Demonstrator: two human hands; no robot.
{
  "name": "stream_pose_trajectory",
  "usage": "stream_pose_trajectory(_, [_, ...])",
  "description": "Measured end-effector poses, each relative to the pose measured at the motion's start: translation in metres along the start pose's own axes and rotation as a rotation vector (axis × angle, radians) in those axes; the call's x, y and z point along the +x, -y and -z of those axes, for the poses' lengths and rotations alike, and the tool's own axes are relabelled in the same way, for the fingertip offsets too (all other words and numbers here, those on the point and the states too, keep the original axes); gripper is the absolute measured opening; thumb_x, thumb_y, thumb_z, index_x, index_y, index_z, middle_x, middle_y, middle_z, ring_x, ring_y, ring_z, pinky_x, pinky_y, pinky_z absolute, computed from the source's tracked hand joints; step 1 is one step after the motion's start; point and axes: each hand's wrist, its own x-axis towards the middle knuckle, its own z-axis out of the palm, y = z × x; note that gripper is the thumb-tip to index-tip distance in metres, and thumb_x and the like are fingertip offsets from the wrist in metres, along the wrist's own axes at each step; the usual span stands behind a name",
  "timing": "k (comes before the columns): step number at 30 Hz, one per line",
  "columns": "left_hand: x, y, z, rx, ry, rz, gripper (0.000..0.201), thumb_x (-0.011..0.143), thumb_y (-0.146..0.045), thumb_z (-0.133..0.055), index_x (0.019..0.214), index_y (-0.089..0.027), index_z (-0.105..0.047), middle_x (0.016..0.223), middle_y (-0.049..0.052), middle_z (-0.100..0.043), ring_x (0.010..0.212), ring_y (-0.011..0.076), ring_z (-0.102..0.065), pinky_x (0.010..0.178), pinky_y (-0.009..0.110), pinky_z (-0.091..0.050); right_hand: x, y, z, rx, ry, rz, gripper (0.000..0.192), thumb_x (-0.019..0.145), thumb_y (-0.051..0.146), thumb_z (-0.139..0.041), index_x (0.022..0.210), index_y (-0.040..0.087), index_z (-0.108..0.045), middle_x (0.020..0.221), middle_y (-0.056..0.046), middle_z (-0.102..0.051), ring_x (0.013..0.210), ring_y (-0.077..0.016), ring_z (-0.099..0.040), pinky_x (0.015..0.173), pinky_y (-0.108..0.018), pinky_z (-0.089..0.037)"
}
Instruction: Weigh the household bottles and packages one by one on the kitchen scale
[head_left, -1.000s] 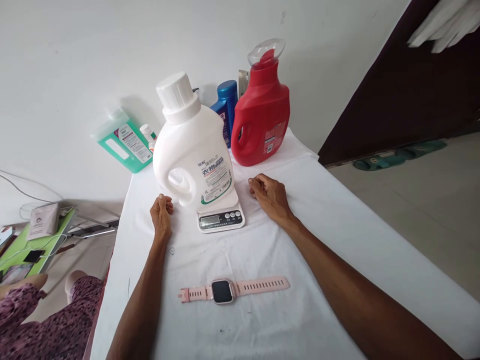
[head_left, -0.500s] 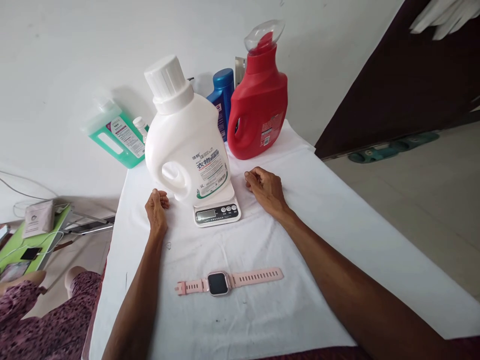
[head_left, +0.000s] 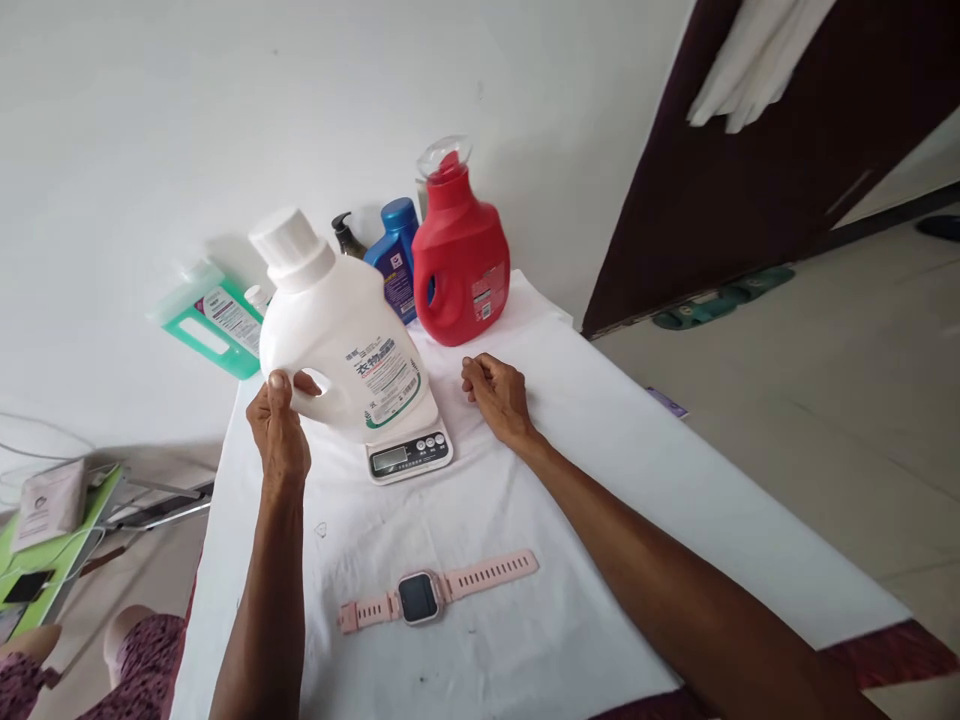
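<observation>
Now the left hand (head_left: 279,435) is wrapped around the handle of the white detergent jug (head_left: 341,335), thumb up along the outside of the grip and fingers curled through the handle hole. That jug stands on a small digital scale (head_left: 409,455), which sits on the white-clothed worktop (head_left: 675,470) a little toward its far edge and roughly midway between its left and right edges. The jug looks slightly tilted, with its ribbed white cap leaning toward the far-left corner; its printed label faces the near-right. The scale's display and buttons show at its near edge, but the reading is too small to tell.

The right hand (head_left: 499,395) holds nothing: it rests on the cloth just to the right of the scale, fingers loosely curled under, not touching the jug or the scale as far as can be seen.

Near the near edge of the worktop, between the 2 forearms, a pink smartwatch (head_left: 431,593) lies flat with its strap stretched out and its dark face up.

Along the far edge stand a red detergent jug (head_left: 459,260) with a clear cap, a blue bottle (head_left: 395,255) just to its left, and a dark pump bottle (head_left: 349,237) beside that, partly hidden behind the white jug. Off the far-left corner, a green bottle (head_left: 210,320) with a white label leans against the wall.
</observation>
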Motion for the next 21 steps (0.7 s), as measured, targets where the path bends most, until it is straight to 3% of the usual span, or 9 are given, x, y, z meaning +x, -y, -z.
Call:
stream_pose_trajectory(4, [0.008, -0.016, -0.018, -0.116, -0.006, 0.073, 0.055, 0.072, -0.064, -0.085, 0.06, -0.019, -0.055, 0.055, -0.003, -0.045, 0.054, 0.0107, -0.043, 0.055, 0.026, -0.038, 0.002, 0.0, 0.0, -0.175, -0.058, 0.103, 0.035, 0.096, 0.043, -0.051, 0.066, 0.026, -0.045, 0.058, 0.001, -0.054, 0.056, -0.016, -0.048, 0.061, -0.029, -0.038])
stream_pose_trajectory(6, [0.012, -0.026, -0.028, -0.158, -0.059, 0.126, 0.055, 0.063, -0.055, -0.092, 0.06, -0.021, -0.05, 0.052, -0.008, -0.034, 0.049, 0.0071, -0.031, 0.047, 0.024, -0.028, 0.005, -0.001, 0.003, -0.213, -0.096, 0.114, 0.034, 0.091, 0.036, -0.055, 0.062, 0.026, -0.04, 0.053, 0.003, -0.047, 0.053, -0.0153, -0.04, 0.061, -0.03, -0.034])
stream_pose_trajectory(9, [0.014, -0.04, -0.043, -0.172, -0.145, 0.142, 0.054, 0.057, -0.047, -0.093, 0.06, -0.022, -0.045, 0.051, -0.011, -0.028, 0.047, 0.0052, -0.025, 0.044, 0.023, -0.021, 0.012, -0.002, 0.012, -0.202, -0.192, 0.108, 0.037, 0.093, 0.036, -0.051, 0.061, 0.026, -0.035, 0.051, 0.004, -0.044, 0.051, -0.0146, -0.035, 0.061, -0.031, -0.031])
stream_pose_trajectory(15, [0.011, -0.055, -0.083, -0.273, -0.131, 0.148, 0.057, 0.059, -0.049, -0.093, 0.064, -0.023, -0.042, 0.053, -0.012, -0.027, 0.046, 0.0042, -0.023, 0.043, 0.022, -0.019, 0.023, -0.004, 0.028, -0.113, -0.385, 0.08, 0.041, 0.103, 0.048, -0.036, 0.068, 0.027, -0.042, 0.061, 0.0, -0.058, 0.058, -0.0171, -0.052, 0.067, -0.031, -0.042])
stream_pose_trajectory(21, [0.002, -0.045, -0.137, -0.348, -0.067, 0.202, 0.06, 0.057, -0.053, -0.093, 0.062, -0.024, -0.041, 0.052, -0.011, -0.028, 0.046, 0.0048, -0.023, 0.043, 0.024, -0.018, 0.03, -0.006, 0.037, 0.012, -0.589, 0.03, 0.048, 0.103, 0.055, -0.034, 0.065, 0.027, -0.047, 0.056, 0.001, -0.055, 0.057, -0.0188, -0.053, 0.073, -0.034, -0.047])
